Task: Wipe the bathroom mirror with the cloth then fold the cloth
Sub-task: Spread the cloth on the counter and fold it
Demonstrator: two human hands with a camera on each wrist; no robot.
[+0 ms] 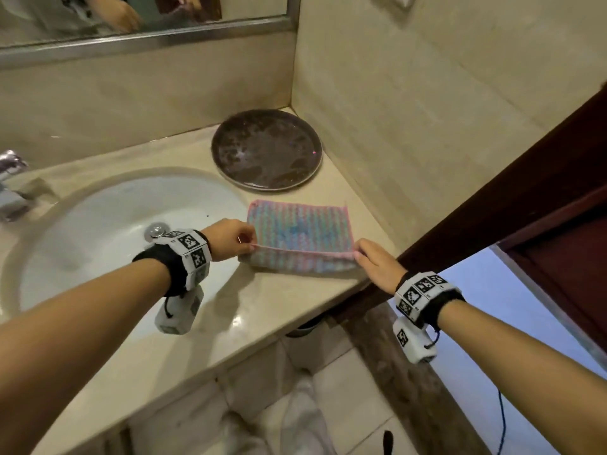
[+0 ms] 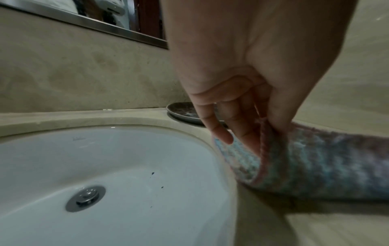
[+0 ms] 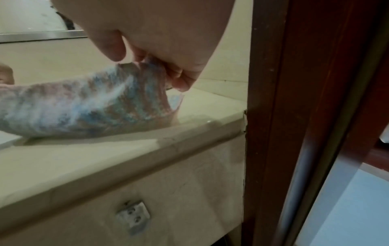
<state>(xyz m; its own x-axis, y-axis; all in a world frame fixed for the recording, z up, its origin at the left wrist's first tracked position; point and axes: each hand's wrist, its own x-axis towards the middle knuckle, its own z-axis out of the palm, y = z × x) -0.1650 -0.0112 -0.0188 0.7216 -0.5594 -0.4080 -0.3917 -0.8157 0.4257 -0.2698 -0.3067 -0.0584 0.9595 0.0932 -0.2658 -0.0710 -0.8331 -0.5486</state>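
A pink and blue striped cloth (image 1: 299,228) lies on the beige counter (image 1: 262,307) to the right of the sink, its near edge lifted and curled over. My left hand (image 1: 251,241) pinches the near left corner of the cloth (image 2: 305,159) between thumb and fingers (image 2: 223,134). My right hand (image 1: 359,252) pinches the near right corner of the cloth (image 3: 84,106). The mirror (image 1: 141,14) with its steel frame runs along the wall at the top left.
A white sink basin (image 1: 115,231) with a metal drain (image 1: 156,229) lies left of the cloth, a tap (image 1: 10,185) at its far left. A dark round plate (image 1: 266,149) sits in the back corner. A dark wooden door frame (image 1: 492,205) stands against the counter's right end.
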